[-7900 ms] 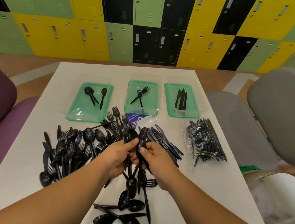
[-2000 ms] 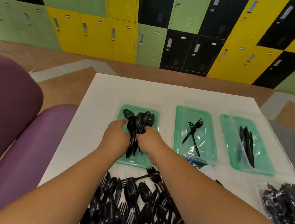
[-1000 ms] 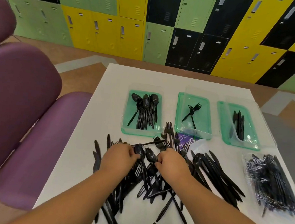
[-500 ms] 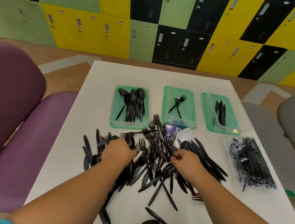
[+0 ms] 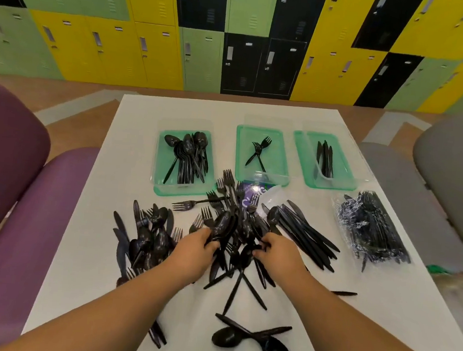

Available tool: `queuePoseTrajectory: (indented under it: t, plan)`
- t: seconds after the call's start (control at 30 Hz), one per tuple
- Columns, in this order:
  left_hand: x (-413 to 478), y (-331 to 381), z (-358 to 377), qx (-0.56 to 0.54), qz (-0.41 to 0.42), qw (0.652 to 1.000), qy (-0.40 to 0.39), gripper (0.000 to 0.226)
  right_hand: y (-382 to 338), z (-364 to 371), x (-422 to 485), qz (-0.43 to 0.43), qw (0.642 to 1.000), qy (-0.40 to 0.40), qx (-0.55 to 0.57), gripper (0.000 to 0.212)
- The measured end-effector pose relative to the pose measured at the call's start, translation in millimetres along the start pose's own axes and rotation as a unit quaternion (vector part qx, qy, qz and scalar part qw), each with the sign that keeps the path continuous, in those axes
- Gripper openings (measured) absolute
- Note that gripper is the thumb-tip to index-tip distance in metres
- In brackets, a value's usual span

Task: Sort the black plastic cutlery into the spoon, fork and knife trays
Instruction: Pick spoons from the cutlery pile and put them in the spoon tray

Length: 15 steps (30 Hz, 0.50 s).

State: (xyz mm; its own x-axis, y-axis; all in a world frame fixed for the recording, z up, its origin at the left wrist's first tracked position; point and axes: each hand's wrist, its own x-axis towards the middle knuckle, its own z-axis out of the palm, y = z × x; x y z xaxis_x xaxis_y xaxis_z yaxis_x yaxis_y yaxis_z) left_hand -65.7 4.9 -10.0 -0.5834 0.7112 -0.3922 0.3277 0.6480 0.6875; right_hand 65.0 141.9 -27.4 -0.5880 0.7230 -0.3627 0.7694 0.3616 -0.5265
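Nearest, on the body side of both hands, two crossed spoons (image 5: 252, 339) are seen lying on the white counter (image 5: 98, 275). The left hand (image 5: 194, 252) is closed around a spoon (image 5: 221, 225), whose bowl sticks out beyond the curled fingers. The right hand (image 5: 279, 256) is set just beside it, its fingers bent down into the loose pile (image 5: 234, 259) of black spoons, forks and knives. Whether anything is actually gripped there cannot be told. Both hands are pressed against this pile, which spreads between and just beyond them.

Outward of the left hand a second heap (image 5: 146, 238) of spoons and knives is found. Outward of the right hand a fan of knives (image 5: 303, 235) is laid, and a single knife (image 5: 343, 293) lies apart beside the right forearm. Further to that side a clear-wrapped bundle (image 5: 368, 232) of black cutlery is placed.

Just past the pile, a purple label (image 5: 251, 194) with white letters is half covered by forks. Single letters are glimpsed, but no word can be read.

Well beyond the hands three green trays are lined up: the spoon tray (image 5: 162, 189) ahead of the left hand, well filled, the fork tray (image 5: 239, 153) ahead of the gap between the hands, with two forks, and the knife tray (image 5: 301, 159) ahead of the right hand, with a few knives.

Purple seats (image 5: 11, 212) are seen beyond the left arm, a grey chair (image 5: 454, 172) beyond the right, and green, yellow and black lockers (image 5: 237, 36) farthest off.
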Motion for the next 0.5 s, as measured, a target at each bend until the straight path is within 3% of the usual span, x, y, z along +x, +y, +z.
queuePoseTrajectory:
  t: [0.2,0.37,0.5]
  plan:
    - [0.8,13.7,17.0,-0.064,-0.022,0.997,-0.025,0.027,3.0,-15.7,1.0,-0.005,0.991,-0.021,0.134,0.009]
    - [5.4,22.6,22.7,0.039,-0.007,0.998,-0.056,0.022,0.2,-25.3,-9.2,-0.005,0.98,-0.027,0.198,0.008]
    - [2.7,20.3,28.5,0.119,-0.016,0.991,-0.063,0.019,8.6,-25.4,-25.3,0.029,0.977,-0.033,0.208,0.018]
